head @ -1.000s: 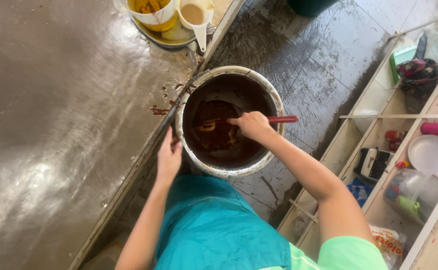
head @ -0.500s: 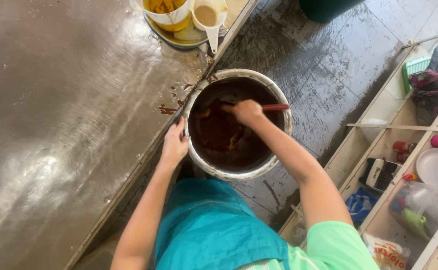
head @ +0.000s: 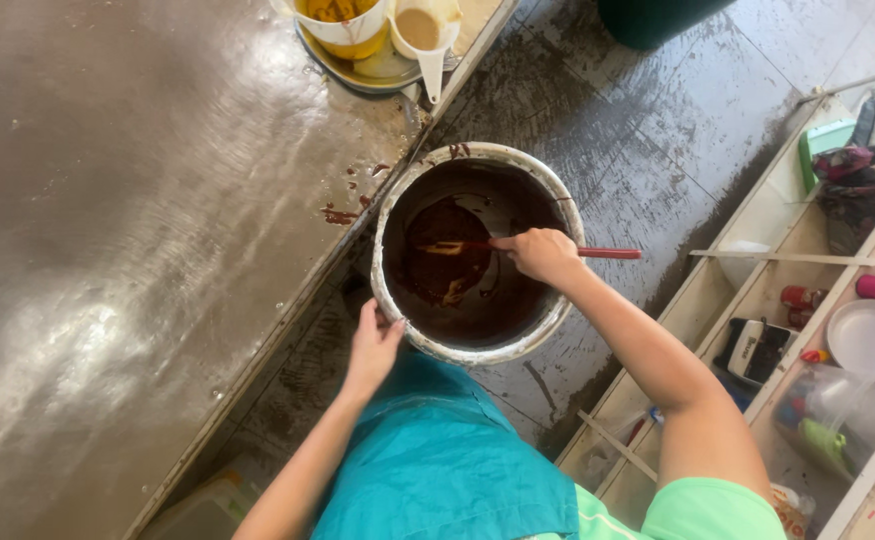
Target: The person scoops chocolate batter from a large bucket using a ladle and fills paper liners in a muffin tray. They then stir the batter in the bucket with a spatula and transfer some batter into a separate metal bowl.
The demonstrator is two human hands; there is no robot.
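The right hand (head: 543, 255) is closed around a red-handled spatula (head: 598, 253), its handle sticking out past the knuckles toward the far rim while the working end lies in the dark brown mixture (head: 453, 270) at the middle of the big white bowl (head: 478, 352). The step in hand looks like stirring or scraping the thick mix off the bottom; as a judgement, the next stroke calls for a firm wrist sweep along the smeared inner wall, with the bowl kept from turning. The left hand (head: 373, 345) does that steadying: its fingers curl over the near-left rim, thumb outside. The right forearm reaches in from the lower right, elbow bent and raised over the bowl; the left arm comes straight up from below, beside a teal apron (head: 438, 470). The bowl sits just off the edge of a wet metal table (head: 138, 230), above a dark tiled floor (head: 678, 120). A tray with a yellow-filled tub (head: 343, 20) and a ladle of tan liquid (head: 423, 30) stands at the table's far edge; wooden shelves (head: 808, 300) with oddments stand to the right.
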